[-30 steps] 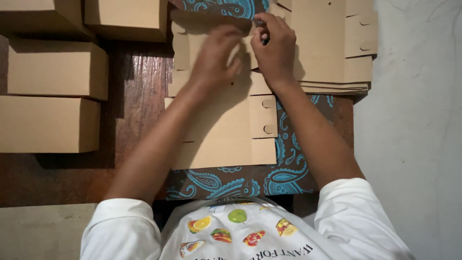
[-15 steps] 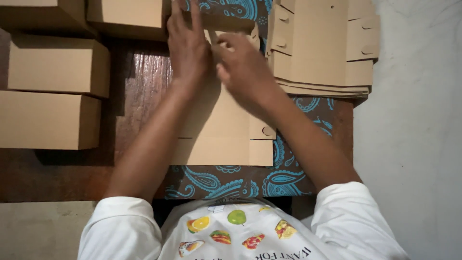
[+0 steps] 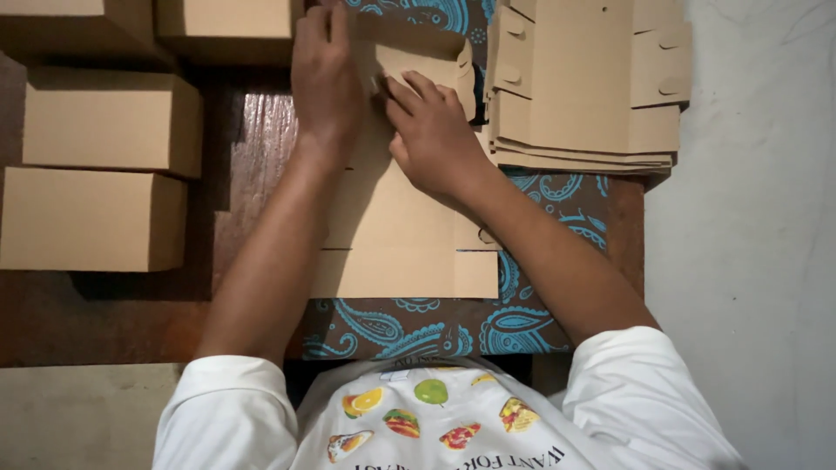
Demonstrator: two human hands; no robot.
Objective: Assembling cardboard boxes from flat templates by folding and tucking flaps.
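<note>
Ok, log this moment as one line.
left hand: pressing far flap of cardboard blank | right hand: folding same flap | flat stack: right | finished boxes: left

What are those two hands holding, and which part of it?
Both the left hand and right hand press on the far end of a flat cardboard box blank, where a flap is folded up. Exact finger grip is hidden.

Lighting: dim, warm, from above. Glare: one streak on the wooden table point(image 3: 261, 130). Shadows: soft, beside the folded boxes point(image 3: 96, 218). Focus: slightly soft throughout.
</note>
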